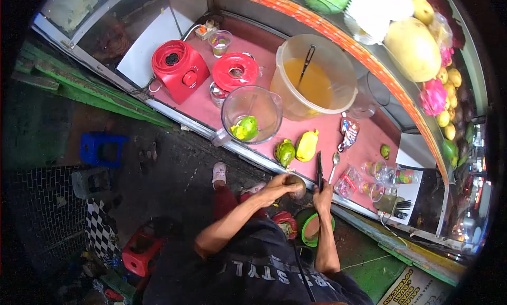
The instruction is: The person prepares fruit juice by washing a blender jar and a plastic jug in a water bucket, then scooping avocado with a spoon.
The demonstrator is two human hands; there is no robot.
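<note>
**Clerk:** Item one, your hands. State and contents?

**Me:** My left hand (280, 187) is curled closed around a round brownish fruit (296, 185), held at the near edge of the bench (200, 107). My right hand (321, 195) is closed on the handle of a dark knife (319, 170), blade pointing away from me across the bench, just beside the fruit.

**Clerk:** Item two, what lies nearest those hands?

**Me:** A metal spoon (334, 165) just right of the knife. To the left of the blade, a green fruit half (285, 152) and a yellow piece (307, 146), side by side and touching or nearly so. Below my hands, off the bench, a green bowl (311, 228); what is in it I cannot tell.

**Clerk:** Item three, vessels?

**Me:** A clear blender jug (251, 114) with green and yellow fruit pieces (245, 129) in the bottom, standing near the bench edge. Behind it a red lid (235, 71), and left of that a red blender base (180, 71). A large clear bucket (314, 77) holds orange liquid with a ladle standing in it.

**Clerk:** Item four, remainder?

**Me:** A small sachet (348, 133) right of the bucket, a small green fruit (385, 151) further right, and clear plastic cups (377, 173) lying at the far right end. Whole fruit (414, 48) is stacked on the shelf above.
</note>
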